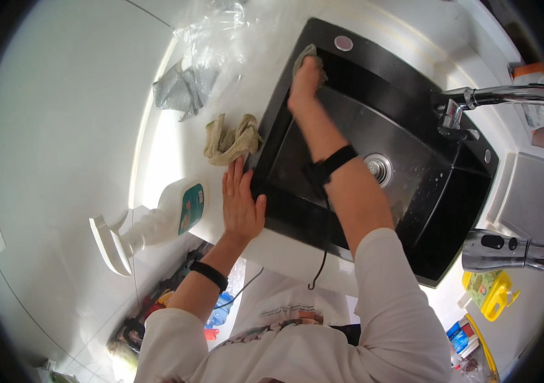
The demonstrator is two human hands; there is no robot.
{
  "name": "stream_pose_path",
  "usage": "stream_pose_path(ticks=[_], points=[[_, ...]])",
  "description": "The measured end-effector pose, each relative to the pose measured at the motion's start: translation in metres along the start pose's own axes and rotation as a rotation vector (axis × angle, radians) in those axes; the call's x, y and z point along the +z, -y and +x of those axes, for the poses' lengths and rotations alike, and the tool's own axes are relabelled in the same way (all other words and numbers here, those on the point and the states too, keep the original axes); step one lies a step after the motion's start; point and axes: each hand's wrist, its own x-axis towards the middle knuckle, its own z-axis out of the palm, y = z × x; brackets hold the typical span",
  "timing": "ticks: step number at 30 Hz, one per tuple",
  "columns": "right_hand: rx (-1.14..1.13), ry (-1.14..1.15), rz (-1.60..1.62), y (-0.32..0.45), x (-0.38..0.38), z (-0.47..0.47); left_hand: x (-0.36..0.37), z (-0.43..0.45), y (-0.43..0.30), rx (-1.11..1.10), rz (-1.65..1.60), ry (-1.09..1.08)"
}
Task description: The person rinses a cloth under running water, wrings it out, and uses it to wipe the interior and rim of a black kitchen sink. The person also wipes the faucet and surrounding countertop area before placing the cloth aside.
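My right hand (306, 84) presses a greenish-grey cloth (311, 55) on the far left corner of the black sink (296, 210), at the rim and inner wall. Flat on the white counter by the sink's near left corner lies my left hand (242, 203), holding nothing, its fingertips at the edge of a crumpled beige-green cloth (233, 139). A white spray bottle (171, 210) with a green label stands left of that hand. Inside the sink, a metal drain strainer (378, 170) shows beside my right forearm, and water drops dot the basin.
A chrome faucet (454, 110) rises at the sink's right rim, with a chrome sprayer head (492, 249) nearer me. Grey mesh cloth (178, 91) and clear plastic film (219, 33) lie at the back left. A yellow container (492, 294) is at the right. A thin black cable (319, 270) hangs in front.
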Motion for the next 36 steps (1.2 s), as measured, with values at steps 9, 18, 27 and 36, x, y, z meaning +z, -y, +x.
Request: stream_pose_path(ticks=[9,18,27,36], points=[[0.567,-0.041,1.246,0.016,-0.07,0.046,-0.001,0.001,0.0,0.017,-0.029,-0.028],[-0.026,-0.409,0.936,0.04,-0.362,0.056,-0.002,0.003,-0.002,0.051,0.019,-0.058],[-0.454,-0.147,0.968,0.012,-0.308,0.115,-0.001,0.004,-0.005,0.017,0.066,-0.015],[0.048,-0.114,1.105,0.005,-0.29,0.031,0.001,0.004,-0.009,0.061,0.122,-0.058]])
